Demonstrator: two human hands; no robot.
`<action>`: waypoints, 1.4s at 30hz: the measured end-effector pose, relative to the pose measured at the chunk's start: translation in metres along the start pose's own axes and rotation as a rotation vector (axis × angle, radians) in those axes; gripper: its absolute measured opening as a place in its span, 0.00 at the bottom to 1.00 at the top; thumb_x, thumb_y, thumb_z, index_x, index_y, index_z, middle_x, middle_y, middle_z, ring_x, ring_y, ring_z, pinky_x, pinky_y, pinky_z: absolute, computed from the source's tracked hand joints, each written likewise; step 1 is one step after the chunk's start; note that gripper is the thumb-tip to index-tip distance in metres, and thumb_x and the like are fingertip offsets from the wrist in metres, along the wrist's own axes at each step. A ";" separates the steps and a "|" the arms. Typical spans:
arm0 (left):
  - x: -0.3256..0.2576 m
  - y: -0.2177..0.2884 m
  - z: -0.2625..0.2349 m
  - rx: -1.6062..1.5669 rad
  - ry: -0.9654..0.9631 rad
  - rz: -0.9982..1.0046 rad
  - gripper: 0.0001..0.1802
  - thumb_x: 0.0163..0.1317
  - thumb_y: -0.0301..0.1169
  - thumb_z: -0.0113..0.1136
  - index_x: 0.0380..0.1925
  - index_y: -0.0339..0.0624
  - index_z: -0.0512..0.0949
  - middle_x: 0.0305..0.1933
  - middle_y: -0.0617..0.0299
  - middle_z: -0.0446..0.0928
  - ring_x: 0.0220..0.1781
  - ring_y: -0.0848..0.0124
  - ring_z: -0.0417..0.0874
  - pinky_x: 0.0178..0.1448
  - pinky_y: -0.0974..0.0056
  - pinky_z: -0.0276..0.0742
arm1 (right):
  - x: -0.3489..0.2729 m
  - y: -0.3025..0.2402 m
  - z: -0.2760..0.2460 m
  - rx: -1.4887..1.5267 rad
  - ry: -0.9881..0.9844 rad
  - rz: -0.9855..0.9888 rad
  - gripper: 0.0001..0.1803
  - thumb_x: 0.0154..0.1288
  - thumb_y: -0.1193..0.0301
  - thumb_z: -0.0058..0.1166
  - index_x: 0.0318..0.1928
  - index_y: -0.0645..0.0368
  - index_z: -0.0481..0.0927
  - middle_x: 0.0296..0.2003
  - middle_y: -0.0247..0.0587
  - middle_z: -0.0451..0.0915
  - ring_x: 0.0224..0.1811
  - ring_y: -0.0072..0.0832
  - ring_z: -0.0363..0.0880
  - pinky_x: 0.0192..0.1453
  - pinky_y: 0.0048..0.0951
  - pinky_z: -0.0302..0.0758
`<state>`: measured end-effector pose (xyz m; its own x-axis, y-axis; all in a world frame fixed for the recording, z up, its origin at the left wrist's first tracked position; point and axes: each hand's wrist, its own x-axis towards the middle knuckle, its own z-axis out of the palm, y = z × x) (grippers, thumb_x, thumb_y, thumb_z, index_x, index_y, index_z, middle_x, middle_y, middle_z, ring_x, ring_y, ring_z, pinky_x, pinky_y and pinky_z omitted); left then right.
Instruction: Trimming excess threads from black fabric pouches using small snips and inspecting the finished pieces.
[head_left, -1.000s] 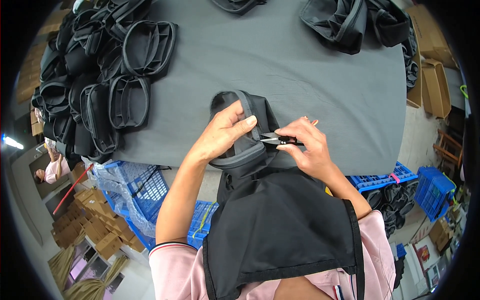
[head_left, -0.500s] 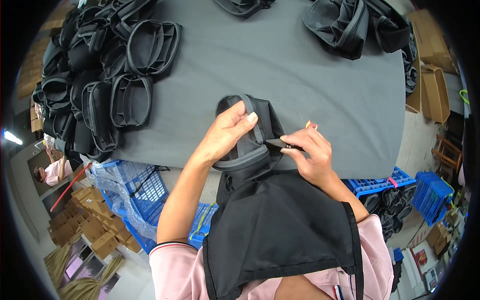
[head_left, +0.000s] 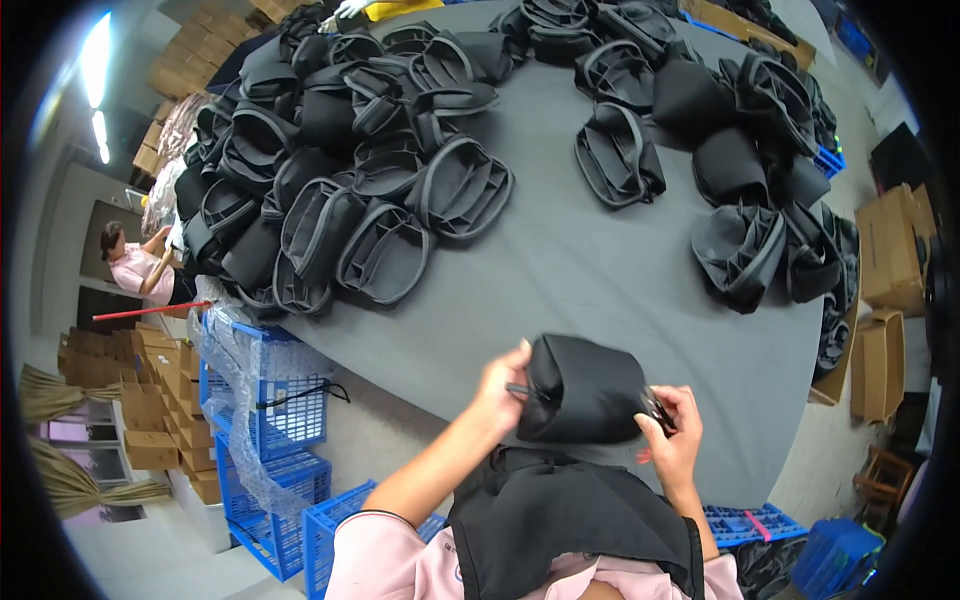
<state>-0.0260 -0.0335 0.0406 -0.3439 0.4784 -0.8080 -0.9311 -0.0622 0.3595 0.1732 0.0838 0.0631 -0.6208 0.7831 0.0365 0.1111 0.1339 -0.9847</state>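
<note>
Your left hand [head_left: 500,388] and right hand [head_left: 673,446] grasp the black pouch [head_left: 582,392] at the grey table's [head_left: 600,270] near edge, its opening hidden, a small dark tool [head_left: 655,408] barely discernible in your right fingers.

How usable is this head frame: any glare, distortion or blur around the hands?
Head view: strong fisheye bending of the grey table edge, black vignette at the corners; a ceiling light blows out upper left; left hand, right hand and the black pouch read sharp, evenly lit.
</note>
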 end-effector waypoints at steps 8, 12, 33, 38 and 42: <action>-0.064 0.216 0.027 0.338 0.080 1.186 0.28 0.65 0.36 0.53 0.62 0.38 0.62 0.64 0.56 0.63 0.68 0.72 0.59 0.68 0.65 0.51 | 0.024 -0.002 0.008 0.082 -0.129 0.217 0.05 0.64 0.78 0.47 0.37 0.62 0.77 0.18 0.27 0.68 0.17 0.11 0.64 0.18 0.20 0.57; -0.045 0.195 0.029 0.648 0.259 1.434 0.36 0.62 0.31 0.56 0.67 0.38 0.51 0.71 0.54 0.50 0.73 0.61 0.49 0.71 0.60 0.47 | 0.080 0.008 0.015 0.081 -0.028 0.116 0.07 0.66 0.72 0.48 0.34 0.62 0.76 0.19 0.32 0.71 0.13 0.15 0.64 0.19 0.20 0.60; 0.079 0.079 0.135 0.329 -0.354 0.276 0.43 0.53 0.62 0.57 0.56 0.36 0.66 0.55 0.52 0.69 0.55 0.61 0.71 0.58 0.56 0.66 | 0.206 0.020 0.057 -0.200 0.172 -0.319 0.11 0.46 0.81 0.51 0.34 0.61 0.69 0.21 0.37 0.64 0.21 0.26 0.64 0.27 0.27 0.66; 0.054 0.020 0.097 0.559 -0.220 0.480 0.26 0.52 0.43 0.64 0.47 0.39 0.73 0.42 0.61 0.75 0.44 0.68 0.74 0.51 0.64 0.69 | 0.064 0.025 0.075 0.238 0.067 -0.078 0.16 0.52 0.80 0.57 0.41 0.60 0.68 0.22 0.27 0.66 0.19 0.11 0.61 0.22 0.14 0.61; 0.002 0.026 0.078 1.535 -0.059 1.028 0.23 0.43 0.29 0.59 0.43 0.35 0.70 0.43 0.44 0.74 0.45 0.47 0.75 0.49 0.53 0.73 | 0.039 0.014 0.050 0.357 -0.055 0.115 0.07 0.60 0.78 0.54 0.39 0.63 0.72 0.24 0.31 0.70 0.19 0.11 0.64 0.22 0.14 0.63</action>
<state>-0.0409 0.0344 0.0846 -0.5991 0.8004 -0.0198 0.5439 0.4250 0.7236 0.1111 0.0859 0.0426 -0.6618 0.7456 -0.0776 -0.0886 -0.1806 -0.9796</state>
